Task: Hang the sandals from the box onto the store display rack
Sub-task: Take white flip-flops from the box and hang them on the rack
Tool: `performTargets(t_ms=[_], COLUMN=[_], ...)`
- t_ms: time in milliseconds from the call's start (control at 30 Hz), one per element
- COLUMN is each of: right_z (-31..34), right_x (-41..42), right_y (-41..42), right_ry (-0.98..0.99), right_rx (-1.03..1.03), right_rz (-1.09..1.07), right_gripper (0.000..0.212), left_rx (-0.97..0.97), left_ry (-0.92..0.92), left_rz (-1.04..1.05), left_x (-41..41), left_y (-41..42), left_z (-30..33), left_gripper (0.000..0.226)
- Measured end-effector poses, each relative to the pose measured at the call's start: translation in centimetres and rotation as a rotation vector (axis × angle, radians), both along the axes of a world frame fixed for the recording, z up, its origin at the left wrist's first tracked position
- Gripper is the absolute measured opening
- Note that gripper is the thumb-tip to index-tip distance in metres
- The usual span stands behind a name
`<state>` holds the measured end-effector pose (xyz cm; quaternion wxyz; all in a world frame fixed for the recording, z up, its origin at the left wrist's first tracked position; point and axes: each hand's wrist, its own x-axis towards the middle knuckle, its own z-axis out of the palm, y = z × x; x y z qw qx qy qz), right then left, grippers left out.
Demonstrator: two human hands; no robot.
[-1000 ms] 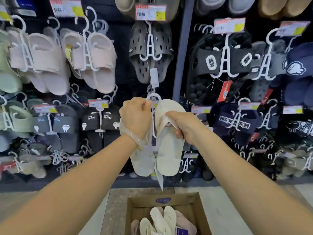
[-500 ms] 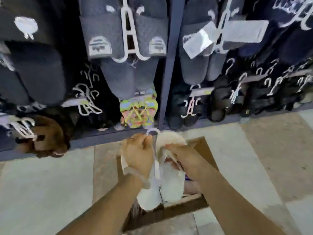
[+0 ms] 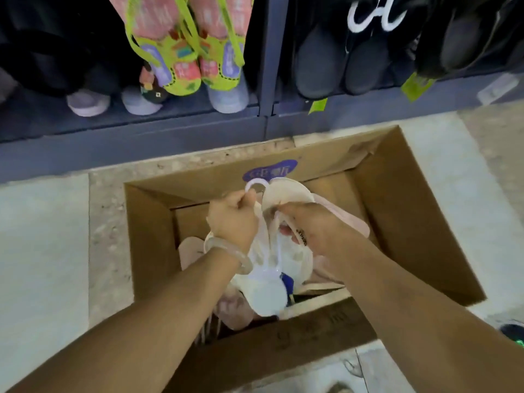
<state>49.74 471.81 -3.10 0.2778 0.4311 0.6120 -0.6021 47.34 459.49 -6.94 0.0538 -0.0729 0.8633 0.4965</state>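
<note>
Beyond the grip, up and left, bright green and pink children's sandals (image 3: 184,52) hang among dark footwear, pale lilac shoes (image 3: 88,102) just below them. Up and right hang dark slippers (image 3: 340,61) and a green tag (image 3: 317,105). Pale floor tiles (image 3: 42,236) spread to either side.

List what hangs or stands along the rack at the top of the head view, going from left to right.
lilac slippers → green flip-flops → rack post → grey slippers → white hanger → black slippers
</note>
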Motion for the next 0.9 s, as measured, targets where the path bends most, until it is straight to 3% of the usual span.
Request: performTargets(t_ms=[100,200,300,633,767,900], right_z=[-3.0,-4.5,-5.8,-7.8,-8.0,-7.7], right_x=[-0.9,-2.0,-2.9,-3.4,-2.9,-2.6], right_y=[1.0,1.7,1.5,-0.2,-0.2,-0.6], right_ry=[-0.019,-0.016,-0.072,-0.081,-0.147,-0.132], right_rx=[-0.078,-0.257,-0.220,-0.211,-0.227,-0.239], right_rz=[-0.017,0.038,0.171,0.142,0.155,0.010], right_gripper=[0.010,0.006,0.010,0.009,0.020,0.022], left_rx=[-0.050,-0.042,-0.019,0.055,0.101,0.129], left_ry=[0.143,0.212,0.224,0.165,0.164,0.186], left_rz=[-0.133,-0.135,-0.062,0.107,0.127,0.119], left_x=[-1.1,-1.9,-2.3,-2.4,-2.3,-1.9], left_y=[0.2,-0.2,-0.7,-1.5,-1.5,-0.9], left_z=[-2.7,-4.6,-6.2,-8.0,-8.3,-8.3], left_gripper=[0.031,0.029,0.032,0.029,0.031,0.027])
